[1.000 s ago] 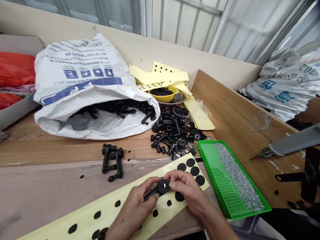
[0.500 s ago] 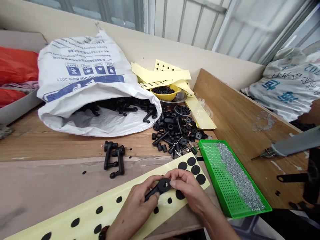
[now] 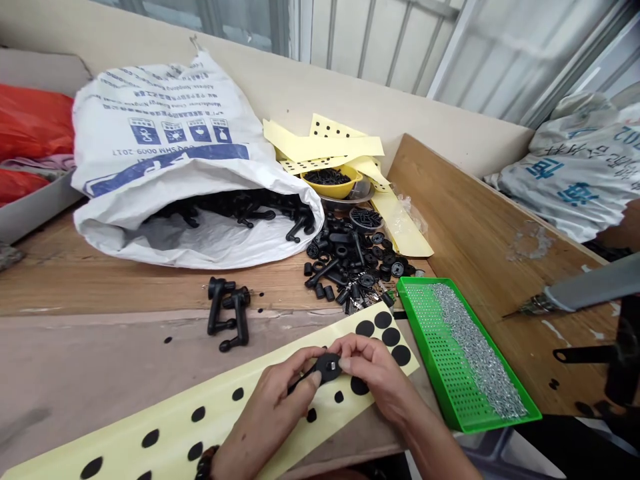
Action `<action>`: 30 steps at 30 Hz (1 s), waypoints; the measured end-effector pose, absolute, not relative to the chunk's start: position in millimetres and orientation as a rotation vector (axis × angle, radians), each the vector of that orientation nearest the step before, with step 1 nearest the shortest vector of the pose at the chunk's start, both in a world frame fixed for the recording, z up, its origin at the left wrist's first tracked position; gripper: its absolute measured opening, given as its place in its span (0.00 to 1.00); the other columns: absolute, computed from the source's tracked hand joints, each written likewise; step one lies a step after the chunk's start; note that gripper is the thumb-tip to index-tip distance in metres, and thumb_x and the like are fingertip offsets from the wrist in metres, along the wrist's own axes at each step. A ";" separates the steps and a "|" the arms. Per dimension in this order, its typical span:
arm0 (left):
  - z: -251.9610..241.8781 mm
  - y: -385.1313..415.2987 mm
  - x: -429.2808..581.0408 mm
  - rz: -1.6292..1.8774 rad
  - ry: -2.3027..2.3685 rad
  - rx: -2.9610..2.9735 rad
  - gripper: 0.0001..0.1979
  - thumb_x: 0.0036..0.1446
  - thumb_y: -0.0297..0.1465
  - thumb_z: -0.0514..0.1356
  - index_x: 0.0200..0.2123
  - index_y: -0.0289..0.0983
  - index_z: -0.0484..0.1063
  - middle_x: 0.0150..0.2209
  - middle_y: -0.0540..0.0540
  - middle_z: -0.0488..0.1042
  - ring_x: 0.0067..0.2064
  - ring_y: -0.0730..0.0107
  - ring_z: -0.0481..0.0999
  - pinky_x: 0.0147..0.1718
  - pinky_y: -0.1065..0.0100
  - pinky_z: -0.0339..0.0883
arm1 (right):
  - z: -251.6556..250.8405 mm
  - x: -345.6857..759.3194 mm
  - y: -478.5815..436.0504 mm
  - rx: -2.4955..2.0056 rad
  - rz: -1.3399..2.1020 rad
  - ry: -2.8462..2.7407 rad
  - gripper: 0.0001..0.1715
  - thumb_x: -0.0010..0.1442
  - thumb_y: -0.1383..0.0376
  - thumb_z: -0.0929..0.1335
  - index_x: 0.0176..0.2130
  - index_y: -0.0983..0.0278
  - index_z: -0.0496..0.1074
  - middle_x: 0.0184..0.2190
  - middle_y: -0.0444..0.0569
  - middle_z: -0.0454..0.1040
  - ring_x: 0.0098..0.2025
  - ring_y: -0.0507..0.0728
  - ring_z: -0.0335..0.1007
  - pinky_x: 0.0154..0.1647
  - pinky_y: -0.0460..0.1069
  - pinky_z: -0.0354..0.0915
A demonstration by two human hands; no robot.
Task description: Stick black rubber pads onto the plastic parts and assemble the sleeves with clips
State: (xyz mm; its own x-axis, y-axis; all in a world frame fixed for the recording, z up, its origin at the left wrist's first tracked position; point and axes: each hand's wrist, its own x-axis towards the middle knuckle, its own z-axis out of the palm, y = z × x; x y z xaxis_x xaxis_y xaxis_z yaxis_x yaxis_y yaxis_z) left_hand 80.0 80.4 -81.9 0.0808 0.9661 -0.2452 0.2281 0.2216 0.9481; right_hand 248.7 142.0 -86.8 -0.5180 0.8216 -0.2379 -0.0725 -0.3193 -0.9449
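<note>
My left hand [image 3: 273, 407] and my right hand [image 3: 373, 373] meet over a pale yellow backing strip [image 3: 215, 417] dotted with black round stickers [image 3: 383, 320]. Between them they hold a black plastic crank handle [image 3: 325, 367]; its round hub faces up with a small metal centre. The left fingers wrap the handle's arm, and the right fingertips pinch the hub's edge. Two more black crank handles [image 3: 230, 320] lie on the table to the left.
An open white sack [image 3: 175, 173] full of black handles lies behind. A heap of small black parts [image 3: 353, 263] sits by a yellow bowl [image 3: 333, 183]. A green tray [image 3: 425, 347] of metal screws is to the right, beside a mounted power screwdriver [image 3: 575, 297].
Both hands keep holding the handle in nearly the same spot; the right fingers shifted slightly on the hub. The camera tilted a little.
</note>
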 end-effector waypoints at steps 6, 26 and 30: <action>-94.4 78.3 82.6 0.882 1.389 1.171 0.20 0.58 0.42 0.52 0.49 0.38 0.67 0.23 0.53 0.66 0.23 0.73 0.64 0.23 0.74 0.60 | -90.2 250.0 141.9 -1.005 1.878 -1.339 0.07 0.46 0.64 0.70 0.24 0.64 0.67 0.33 0.47 0.71 0.35 0.54 0.63 0.36 0.46 0.57; -90.3 71.3 83.0 0.981 1.377 0.955 0.22 0.49 0.40 0.59 0.46 0.34 0.70 0.33 0.45 0.77 0.30 0.67 0.72 0.28 0.70 0.69 | -90.8 244.5 126.8 -0.936 1.871 -1.250 0.08 0.47 0.65 0.71 0.26 0.65 0.68 0.35 0.49 0.71 0.39 0.55 0.66 0.40 0.49 0.60; -94.1 65.1 79.3 1.055 1.373 0.913 0.21 0.50 0.40 0.59 0.45 0.35 0.70 0.34 0.46 0.76 0.29 0.69 0.72 0.27 0.71 0.68 | -90.8 243.0 124.0 -0.830 2.044 -1.022 0.14 0.51 0.59 0.71 0.37 0.65 0.69 0.36 0.50 0.73 0.38 0.55 0.69 0.42 0.51 0.63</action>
State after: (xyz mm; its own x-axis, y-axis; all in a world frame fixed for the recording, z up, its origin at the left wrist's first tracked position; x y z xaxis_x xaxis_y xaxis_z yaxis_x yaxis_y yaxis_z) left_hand 79.3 65.1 -94.1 -0.0775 0.9496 -0.3037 -0.0488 0.3007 0.9525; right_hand 243.0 124.0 -90.8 -0.5530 0.8006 -0.2307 -0.2958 -0.4476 -0.8439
